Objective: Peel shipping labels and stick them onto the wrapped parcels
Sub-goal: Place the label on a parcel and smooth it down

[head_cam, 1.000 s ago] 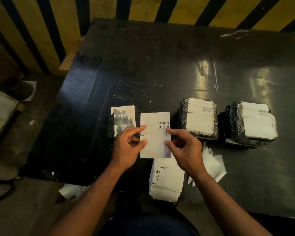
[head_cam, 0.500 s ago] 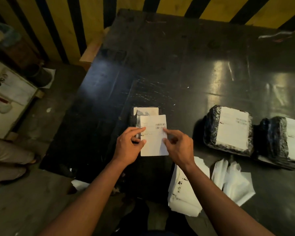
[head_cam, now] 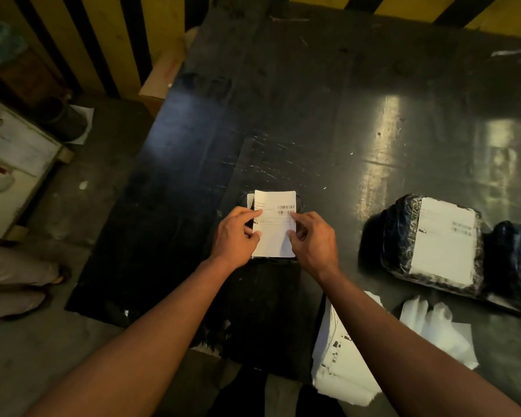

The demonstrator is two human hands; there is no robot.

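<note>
Label [head_cam: 275, 224] on parcel [head_cam: 243, 200], left of labelled parcel [head_cam: 403, 236]

Both hands' fingers [head_cam: 257, 212] pinching label [head_cam: 275, 233], over dark parcel [head_cam: 243, 200]

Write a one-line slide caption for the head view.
Both hands hold a shipping label over a dark wrapped parcel on the black table.

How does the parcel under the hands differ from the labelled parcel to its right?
The parcel under the hands is almost wholly hidden by the label that the left hand and right hand hold over it; the right parcel shows its dark wrapped side. The right parcel's label lies flat, untouched. The right parcel looks bigger. Both rest on the black table.
</note>
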